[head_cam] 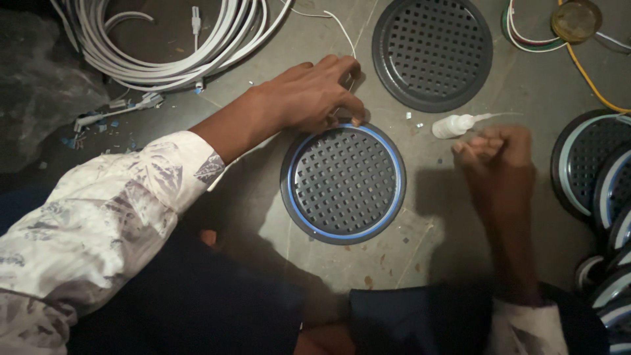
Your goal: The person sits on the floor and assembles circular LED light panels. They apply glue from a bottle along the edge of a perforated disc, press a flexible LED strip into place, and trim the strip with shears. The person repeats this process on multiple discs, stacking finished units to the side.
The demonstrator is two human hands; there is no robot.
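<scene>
A round dark perforated grille with a blue-white strip set in its rim lies on the grey floor in front of me. My left hand presses the strip at the grille's upper edge, with a thin white wire running away from under its fingers. My right hand hovers to the right of the grille, fingers curled into a fist; I cannot see anything in it. A small white squeeze bottle lies just left of that hand.
A second grille without a strip lies behind. A stack of finished grilles sits at the right edge. A coil of white strip lies at the upper left, a yellow wire and a tape roll at the upper right.
</scene>
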